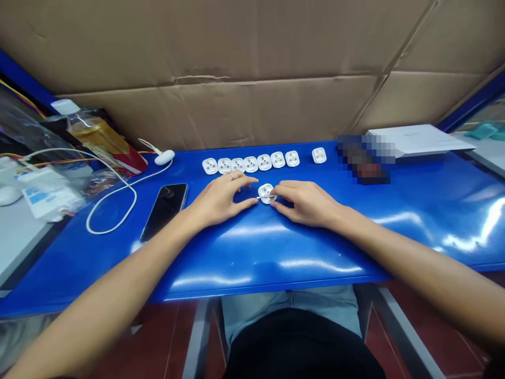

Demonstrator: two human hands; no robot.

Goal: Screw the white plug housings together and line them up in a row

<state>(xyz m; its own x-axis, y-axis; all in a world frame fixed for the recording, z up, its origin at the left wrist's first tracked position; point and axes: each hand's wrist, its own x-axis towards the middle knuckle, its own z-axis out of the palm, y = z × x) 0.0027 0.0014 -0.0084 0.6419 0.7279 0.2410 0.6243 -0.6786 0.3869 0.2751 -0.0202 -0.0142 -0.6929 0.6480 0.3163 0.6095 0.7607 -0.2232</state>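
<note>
Between my hands lies a small rounded white plastic piece (pixel 265 188) with small metal parts set in it. My right hand (pixel 305 202) is closed at its right edge, the fingers pinched on a thin metal tool (pixel 263 197) that crosses the piece's front. Its far end reaches the thumb tip of my left hand (pixel 221 200); whether they touch I cannot tell. My left hand rests to the left, thumb and forefinger apart, a ring on one finger. Behind my hands stands a row of several similar white pieces (pixel 250 164), with one more white piece (pixel 319 155) apart on the right.
A black phone (pixel 164 210) lies left on the blue table (pixel 268 263). Beyond it are a white cable (pixel 136 197) with a white oval device (pixel 164 157) and a bottle (pixel 98 138). At the back right are a blurred-out object (pixel 365 160) and a white box (pixel 418 139). Cardboard (pixel 252 110) walls the rear.
</note>
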